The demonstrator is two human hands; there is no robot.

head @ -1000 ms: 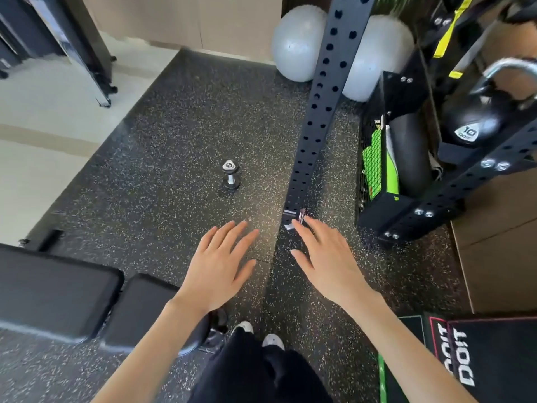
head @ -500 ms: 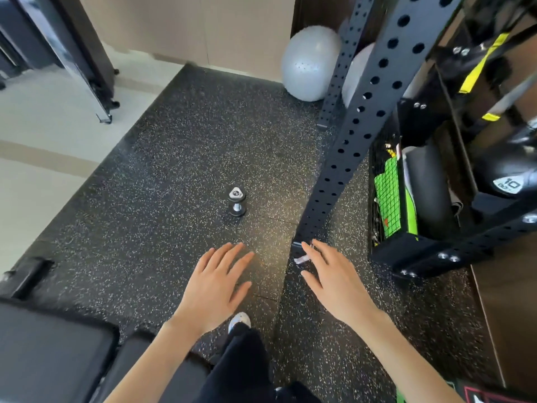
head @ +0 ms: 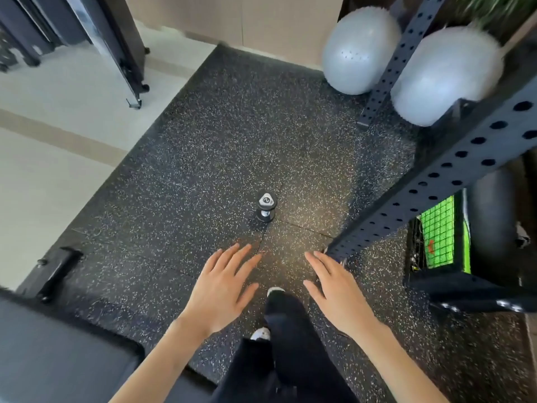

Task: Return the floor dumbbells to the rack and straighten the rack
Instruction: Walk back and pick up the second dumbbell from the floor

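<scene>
Hovering above the speckled mat (head: 203, 141), the left hand (head: 220, 289) is holding nothing, fingers straight and spread; the dumbbell (head: 265, 207) is standing on end on the mat just ahead, untouched; the right hand (head: 337, 292) is hanging equally flat and empty near the foot of the rack upright (head: 436, 175)

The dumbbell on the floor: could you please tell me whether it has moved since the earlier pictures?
No. The dumbbell still stands on end at the same spot beside the floor seam; only the camera has come nearer.
</scene>
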